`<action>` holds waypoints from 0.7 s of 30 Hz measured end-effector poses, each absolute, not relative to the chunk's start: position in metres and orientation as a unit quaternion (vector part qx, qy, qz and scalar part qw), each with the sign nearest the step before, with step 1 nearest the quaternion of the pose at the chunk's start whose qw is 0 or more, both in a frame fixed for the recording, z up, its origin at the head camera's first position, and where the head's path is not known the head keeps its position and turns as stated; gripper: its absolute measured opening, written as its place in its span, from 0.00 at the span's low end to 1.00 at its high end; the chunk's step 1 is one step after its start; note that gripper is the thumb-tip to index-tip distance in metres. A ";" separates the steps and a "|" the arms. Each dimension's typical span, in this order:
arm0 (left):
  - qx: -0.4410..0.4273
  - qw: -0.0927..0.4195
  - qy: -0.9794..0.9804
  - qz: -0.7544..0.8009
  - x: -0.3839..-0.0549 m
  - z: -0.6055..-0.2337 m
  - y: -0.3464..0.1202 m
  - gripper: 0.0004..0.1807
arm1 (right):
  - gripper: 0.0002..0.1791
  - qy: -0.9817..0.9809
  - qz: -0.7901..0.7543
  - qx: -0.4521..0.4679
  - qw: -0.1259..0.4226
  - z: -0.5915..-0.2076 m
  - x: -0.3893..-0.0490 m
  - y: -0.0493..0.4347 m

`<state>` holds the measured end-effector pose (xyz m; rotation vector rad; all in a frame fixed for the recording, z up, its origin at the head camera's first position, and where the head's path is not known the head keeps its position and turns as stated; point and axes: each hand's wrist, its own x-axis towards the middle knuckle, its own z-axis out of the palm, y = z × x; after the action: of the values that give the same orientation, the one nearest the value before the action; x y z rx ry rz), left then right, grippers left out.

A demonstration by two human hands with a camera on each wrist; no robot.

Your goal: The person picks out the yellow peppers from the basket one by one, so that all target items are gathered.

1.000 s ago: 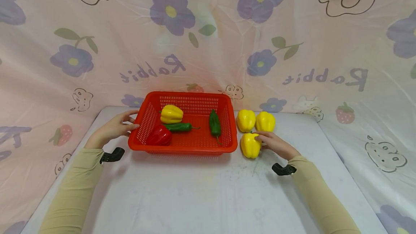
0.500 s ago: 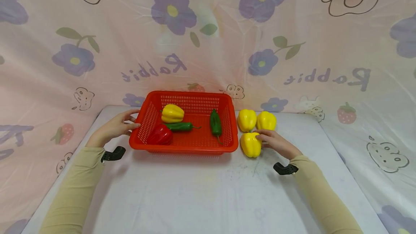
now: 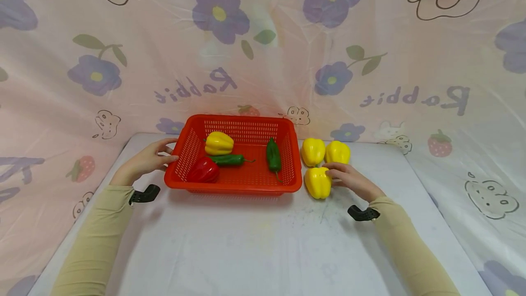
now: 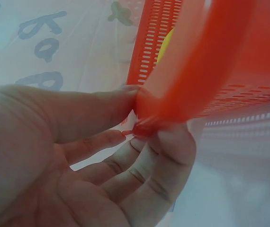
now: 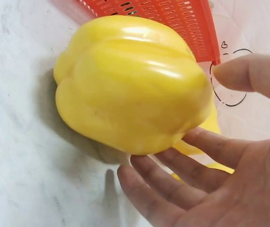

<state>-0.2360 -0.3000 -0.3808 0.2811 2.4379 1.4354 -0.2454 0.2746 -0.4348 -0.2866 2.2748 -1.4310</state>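
In the head view my left hand [image 3: 145, 162] holds the left rim of a red plastic basket [image 3: 234, 189]. The left wrist view shows the thumb and fingers [image 4: 175, 142] pinching that rim. Inside lie a yellow bell pepper [image 3: 219, 144], a red bell pepper [image 3: 204, 170] and two green chili peppers [image 3: 228, 160]. Right of the basket, my right hand [image 3: 353, 180] is at another yellow bell pepper [image 3: 318, 183], which rests on the table. In the right wrist view its fingers [image 5: 168, 182] lie loosely along the pepper's side, and the thumb is close to its end.
Behind the nearest yellow pepper stand two more yellow bell peppers [image 3: 313, 152], close together. A white table [image 3: 246, 245] carries everything. A printed curtain [image 3: 271, 72] rises directly behind the basket and along both sides of the table.
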 end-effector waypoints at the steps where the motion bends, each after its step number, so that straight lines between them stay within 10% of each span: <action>1: 0.098 0.149 0.848 0.500 -0.236 -0.381 -0.300 0.38 | 0.30 0.821 -0.518 -0.106 0.214 -0.434 -0.245 0.275; 21: 0.097 0.150 0.847 0.501 -0.235 -0.380 -0.299 0.37 | 0.30 0.820 -0.539 -0.137 0.138 -0.368 -0.249 0.280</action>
<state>-0.2346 -0.2993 -0.3798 0.2801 2.4336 1.4395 -0.2494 0.2797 -0.3675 -0.3949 2.3702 -1.5588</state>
